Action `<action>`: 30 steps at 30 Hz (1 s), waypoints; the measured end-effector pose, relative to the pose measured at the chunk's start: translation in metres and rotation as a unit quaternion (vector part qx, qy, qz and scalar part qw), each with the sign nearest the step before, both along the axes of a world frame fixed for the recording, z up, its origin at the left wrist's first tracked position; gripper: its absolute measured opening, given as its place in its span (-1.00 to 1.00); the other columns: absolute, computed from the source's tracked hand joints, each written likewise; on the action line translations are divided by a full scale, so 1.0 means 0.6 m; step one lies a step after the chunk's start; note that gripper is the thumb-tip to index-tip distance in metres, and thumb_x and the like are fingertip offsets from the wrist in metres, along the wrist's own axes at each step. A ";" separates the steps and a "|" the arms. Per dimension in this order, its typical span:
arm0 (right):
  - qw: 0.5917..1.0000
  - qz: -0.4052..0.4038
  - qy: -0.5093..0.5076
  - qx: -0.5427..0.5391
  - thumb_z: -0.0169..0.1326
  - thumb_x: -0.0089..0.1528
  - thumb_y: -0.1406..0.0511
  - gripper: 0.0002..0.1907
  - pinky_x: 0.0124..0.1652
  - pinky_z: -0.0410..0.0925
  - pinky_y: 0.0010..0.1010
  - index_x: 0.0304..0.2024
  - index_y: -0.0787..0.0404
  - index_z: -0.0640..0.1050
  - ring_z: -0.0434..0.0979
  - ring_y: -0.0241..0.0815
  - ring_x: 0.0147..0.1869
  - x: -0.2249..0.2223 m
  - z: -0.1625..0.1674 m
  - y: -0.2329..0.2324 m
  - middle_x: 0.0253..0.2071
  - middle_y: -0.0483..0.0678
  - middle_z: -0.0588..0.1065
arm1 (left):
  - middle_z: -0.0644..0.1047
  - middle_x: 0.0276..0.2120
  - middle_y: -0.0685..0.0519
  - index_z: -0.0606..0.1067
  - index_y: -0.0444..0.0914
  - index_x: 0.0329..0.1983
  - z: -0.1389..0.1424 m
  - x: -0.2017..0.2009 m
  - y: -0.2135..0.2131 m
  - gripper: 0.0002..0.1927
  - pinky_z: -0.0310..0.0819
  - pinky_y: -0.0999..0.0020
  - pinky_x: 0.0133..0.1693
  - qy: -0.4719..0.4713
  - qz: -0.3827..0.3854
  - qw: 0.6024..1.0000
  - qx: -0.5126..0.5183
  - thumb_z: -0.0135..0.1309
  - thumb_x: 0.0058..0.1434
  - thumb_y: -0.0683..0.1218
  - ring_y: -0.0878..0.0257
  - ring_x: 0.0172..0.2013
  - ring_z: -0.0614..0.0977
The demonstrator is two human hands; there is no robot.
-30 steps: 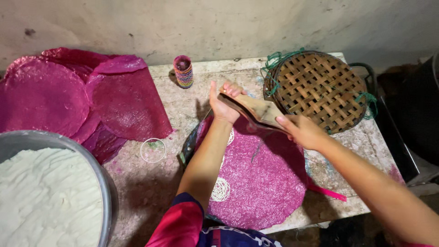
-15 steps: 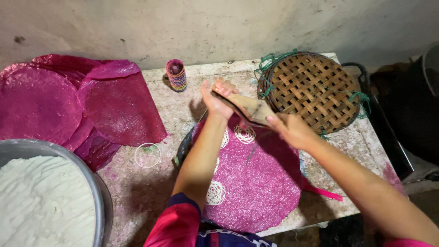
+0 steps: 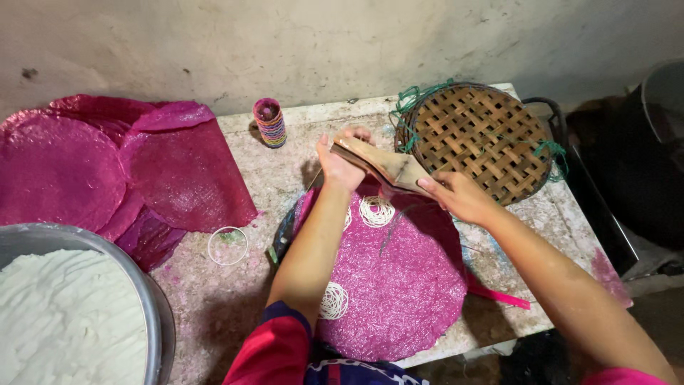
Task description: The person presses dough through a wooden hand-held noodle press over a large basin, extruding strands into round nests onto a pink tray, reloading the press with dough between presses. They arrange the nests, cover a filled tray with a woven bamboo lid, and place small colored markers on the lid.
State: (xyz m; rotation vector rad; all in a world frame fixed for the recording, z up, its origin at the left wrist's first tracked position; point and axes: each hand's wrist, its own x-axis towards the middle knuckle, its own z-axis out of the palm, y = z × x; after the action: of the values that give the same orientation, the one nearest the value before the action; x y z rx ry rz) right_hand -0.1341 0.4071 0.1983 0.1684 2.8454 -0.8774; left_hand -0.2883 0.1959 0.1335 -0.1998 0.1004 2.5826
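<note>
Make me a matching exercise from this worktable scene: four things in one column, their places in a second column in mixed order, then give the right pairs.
Things:
1. woven bamboo tray
2. wooden paddle
3. metal basin of white paste
4. banded cup

Places:
A. near the wall, at the table's back edge
B. bottom left corner of the view
C. far right part of the table
D. held between the left hand and right hand

Pairs: 1-C, 2-D, 3-B, 4-A
</note>
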 end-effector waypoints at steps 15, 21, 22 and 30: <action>0.991 -0.093 0.082 -0.049 0.03 0.27 -0.11 -0.44 -0.36 0.38 -0.27 -0.16 0.26 0.61 0.53 -0.18 -0.49 0.020 -0.055 -0.006 -0.60 -0.01 0.50 | 0.56 0.06 0.00 0.03 -0.11 0.55 -0.069 0.069 -0.040 -0.19 -0.08 0.48 -0.62 0.186 -0.263 0.813 -0.485 -0.49 0.39 0.42 0.41 -0.63 0.16; 0.986 -0.085 0.091 -0.115 -0.01 0.35 -0.08 -0.46 -0.42 0.30 -0.30 -0.33 0.26 0.55 0.40 -0.25 -0.52 0.037 -0.067 -0.010 -0.63 -0.06 0.41 | 0.60 0.13 0.04 0.08 -0.15 0.53 -0.091 0.104 -0.097 -0.31 0.31 0.23 -0.20 0.508 -0.055 0.519 -0.685 -0.26 0.38 0.17 0.12 -0.22 0.45; 0.984 -0.073 0.097 -0.130 -0.02 0.36 -0.08 -0.46 -0.43 0.28 -0.30 -0.35 0.26 0.54 0.38 -0.26 -0.52 0.039 -0.069 -0.013 -0.62 -0.07 0.40 | 0.60 0.13 0.03 0.10 -0.15 0.52 -0.089 0.111 -0.107 -0.31 0.35 0.19 -0.15 0.521 -0.049 0.465 -0.714 -0.21 0.35 0.13 0.07 -0.17 0.50; 0.984 -0.003 0.161 -0.070 0.09 0.32 -0.03 -0.51 -0.33 0.34 -0.29 -0.12 0.29 0.57 0.44 -0.23 -0.43 0.028 -0.055 -0.068 -0.46 0.05 0.51 | 0.59 0.11 -0.06 0.42 -0.10 0.22 -0.024 0.134 -0.170 -0.54 0.57 0.11 -0.01 0.451 0.067 0.458 -0.763 0.09 0.21 -0.08 -0.05 -0.07 0.69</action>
State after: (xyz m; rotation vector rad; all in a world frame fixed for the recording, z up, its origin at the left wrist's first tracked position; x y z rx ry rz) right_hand -0.1174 0.3666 0.1654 0.0162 3.0585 -1.2009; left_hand -0.2081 0.0938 0.1190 0.6005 2.7451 1.4635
